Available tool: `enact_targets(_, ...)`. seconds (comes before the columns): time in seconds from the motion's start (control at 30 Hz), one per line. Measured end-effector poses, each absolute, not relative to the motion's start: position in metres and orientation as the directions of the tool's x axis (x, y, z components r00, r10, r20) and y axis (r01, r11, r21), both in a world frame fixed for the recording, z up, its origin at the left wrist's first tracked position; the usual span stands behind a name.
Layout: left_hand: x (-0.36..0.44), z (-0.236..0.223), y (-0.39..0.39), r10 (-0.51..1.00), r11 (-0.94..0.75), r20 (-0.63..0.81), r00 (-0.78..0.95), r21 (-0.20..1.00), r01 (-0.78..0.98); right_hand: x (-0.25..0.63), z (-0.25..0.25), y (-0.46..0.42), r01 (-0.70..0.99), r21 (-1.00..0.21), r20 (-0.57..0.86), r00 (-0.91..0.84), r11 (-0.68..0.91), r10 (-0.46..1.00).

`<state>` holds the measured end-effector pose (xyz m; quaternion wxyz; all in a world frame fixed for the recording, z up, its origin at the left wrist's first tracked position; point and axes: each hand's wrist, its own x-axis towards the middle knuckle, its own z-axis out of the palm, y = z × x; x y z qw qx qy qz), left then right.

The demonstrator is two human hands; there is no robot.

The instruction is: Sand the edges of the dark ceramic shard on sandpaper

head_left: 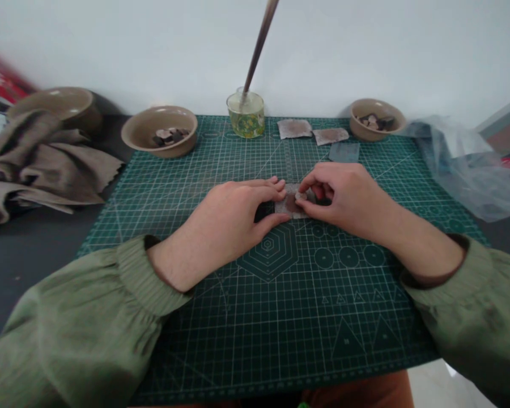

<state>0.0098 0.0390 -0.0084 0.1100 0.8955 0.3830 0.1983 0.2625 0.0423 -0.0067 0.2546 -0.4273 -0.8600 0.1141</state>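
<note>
My right hand pinches a small pale stone between thumb and fingertips, against a grey rectangular sheet. The sheet looks like sandpaper and has a brown smear in its middle. From the left, my left hand presses the sheet to the green cutting mat. Its fingertips lie along the sheet's far edge and its thumb along the near edge. Both hands cover parts of the sheet, and the stone's underside is hidden.
A bowl of stones stands back left, another small bowl back right. Between them are a glass cup holding a long stick, two smeared sheets and a grey-blue piece. Brown cloth lies left, a plastic bag right.
</note>
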Motion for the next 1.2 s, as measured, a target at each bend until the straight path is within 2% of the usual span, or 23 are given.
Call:
enact_targets(0.17,0.010,-0.008,0.039,0.732,-0.678,0.259,0.630,0.356,0.643,0.263,-0.007,0.041,0.621,-0.466,0.312,-0.551,0.630,0.774)
enact_targets(0.33,0.010,-0.007,0.039,0.739,-0.671,0.254,0.623,0.361,0.648,0.261,-0.008,0.042,0.654,-0.429,0.347,-0.517,0.623,0.782)
enact_targets(0.47,0.010,-0.008,0.039,0.735,-0.676,0.248,0.631,0.347,0.651,0.260,-0.007,0.040,0.607,-0.476,0.316,-0.557,0.636,0.768)
enact_targets(0.63,0.010,-0.010,0.040,0.726,-0.686,0.260,0.636,0.339,0.644,0.263,-0.007,0.043,0.676,-0.430,0.333,-0.498,0.598,0.801)
enact_targets(0.77,0.009,-0.009,0.039,0.727,-0.686,0.261,0.636,0.337,0.645,0.264,-0.006,0.041,0.597,-0.482,0.305,-0.572,0.641,0.762)
enact_targets(0.97,0.008,-0.010,0.039,0.724,-0.688,0.265,0.637,0.343,0.640,0.263,-0.006,0.043,0.661,-0.452,0.321,-0.506,0.599,0.801)
enact_targets(1.07,0.007,-0.011,0.039,0.728,-0.683,0.255,0.636,0.345,0.644,0.260,-0.003,0.039,0.595,-0.543,0.298,-0.523,0.593,0.798)
enact_targets(1.2,0.009,-0.006,0.037,0.721,-0.691,0.298,0.626,0.385,0.612,0.260,0.004,0.029,0.419,-0.807,0.263,-0.376,0.416,0.889)
